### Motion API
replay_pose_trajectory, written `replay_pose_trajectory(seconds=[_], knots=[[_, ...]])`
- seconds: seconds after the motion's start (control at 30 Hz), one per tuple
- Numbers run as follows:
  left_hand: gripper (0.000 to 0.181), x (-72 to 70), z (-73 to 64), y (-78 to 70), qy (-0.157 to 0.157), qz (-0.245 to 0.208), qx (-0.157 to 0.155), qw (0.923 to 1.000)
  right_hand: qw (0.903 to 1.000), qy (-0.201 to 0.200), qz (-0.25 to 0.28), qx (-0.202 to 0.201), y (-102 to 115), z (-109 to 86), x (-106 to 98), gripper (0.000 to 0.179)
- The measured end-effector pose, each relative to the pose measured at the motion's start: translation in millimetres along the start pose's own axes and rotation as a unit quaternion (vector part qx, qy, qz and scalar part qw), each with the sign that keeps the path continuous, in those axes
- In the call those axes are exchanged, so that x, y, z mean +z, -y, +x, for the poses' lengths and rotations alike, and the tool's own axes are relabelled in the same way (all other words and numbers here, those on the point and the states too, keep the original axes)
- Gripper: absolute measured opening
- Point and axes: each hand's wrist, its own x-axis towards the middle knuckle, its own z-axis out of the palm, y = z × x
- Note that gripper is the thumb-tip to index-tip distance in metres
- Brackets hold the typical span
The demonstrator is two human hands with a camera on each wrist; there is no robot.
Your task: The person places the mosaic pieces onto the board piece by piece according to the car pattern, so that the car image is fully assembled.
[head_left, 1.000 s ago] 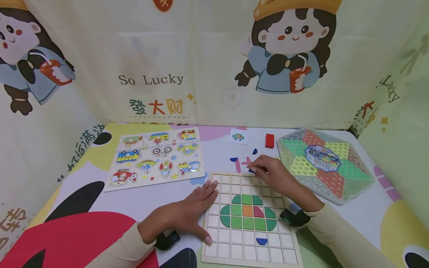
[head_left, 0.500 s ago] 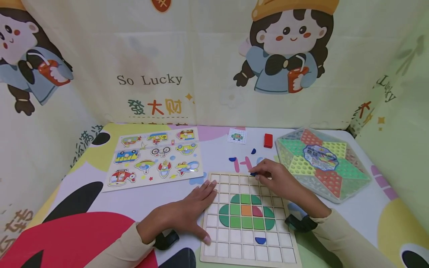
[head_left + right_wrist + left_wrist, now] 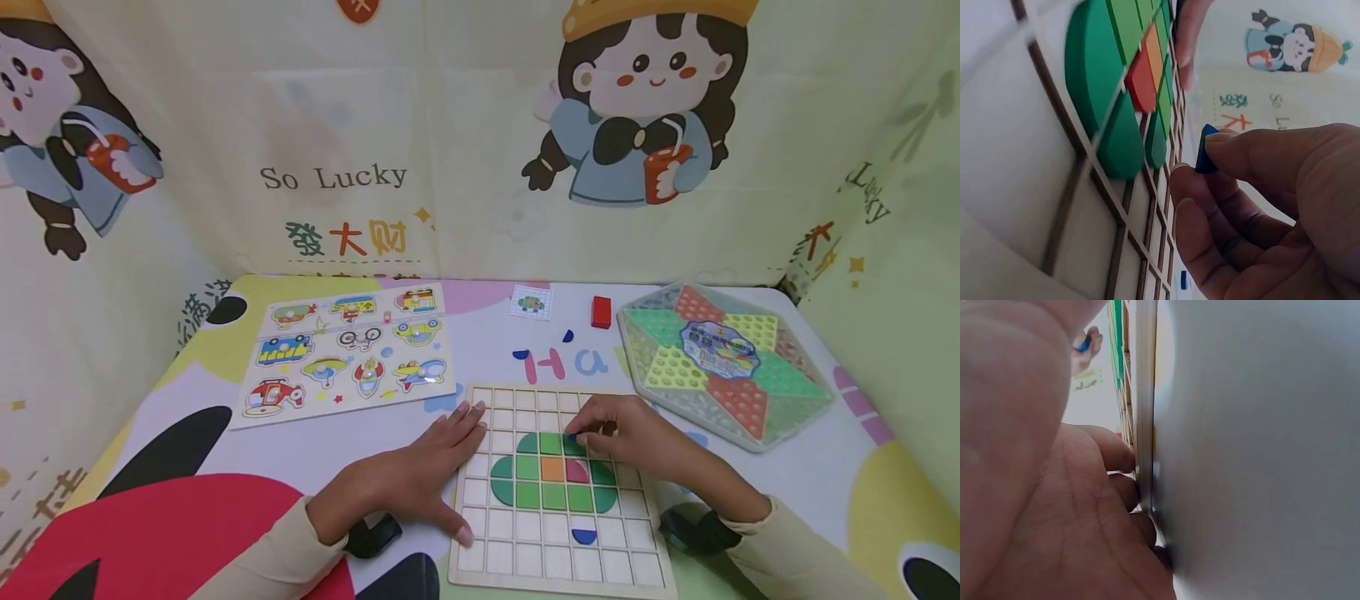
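My right hand [image 3: 626, 433] pinches a small blue half-round piece [image 3: 1206, 150] between thumb and fingers, above the upper right of the wooden grid board [image 3: 491, 562]. Along the board's left edge lies my left hand [image 3: 420, 471], fingers spread, fingertips and thumb touching the frame. Green pieces [image 3: 527, 497], an orange square [image 3: 552, 471] and a red rounded piece [image 3: 576, 472] sit together in the board's middle cells. Lower on the grid rests another blue half-round piece [image 3: 584, 537].
Beyond the board lie two more blue pieces [image 3: 567, 337], a pattern card [image 3: 531, 303] and a red block [image 3: 602, 312]. A vehicle puzzle board [image 3: 348, 358] is at the left, a hexagonal game board in a clear case [image 3: 723, 362] at the right.
My right hand has come from the board's far edge toward me, carrying the blue piece over the grid. My left hand stays in place on the board's edge.
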Motion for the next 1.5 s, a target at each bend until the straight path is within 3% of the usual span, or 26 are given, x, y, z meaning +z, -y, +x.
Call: replay_pose_trajectory(seconds=[0.47, 0.67, 0.8, 1.23, 1.5], knots=[[0.123, 0.1, 1.1, -0.3, 0.002, -0.001, 0.005, 1.0, 0.9922, 0.05, 0.061, -0.097, 10.6, -35.2, 14.6, 0.012], [0.123, -0.3, 1.1, -0.5, 0.0, 0.001, 0.007, 1.0, 0.9913, 0.077, 0.071, -0.079, 14.1, -45.7, 21.5, 0.012], [0.123, -0.7, 1.1, -0.5, -0.001, -0.001, 0.005, 1.0, 0.9898, 0.08, 0.076, -0.09, 16.2, -49.0, 26.4, 0.014], [0.124, -1.0, 0.7, -0.4, 0.005, 0.004, 0.0, 1.0, 0.9911, 0.06, -0.013, -0.118, 14.3, -49.3, 33.9, 0.014], [0.123, -1.3, 0.3, -1.4, 0.003, -0.002, -0.007, 1.0, 0.9903, 0.066, -0.027, -0.119, 15.8, -45.9, 33.3, 0.012]])
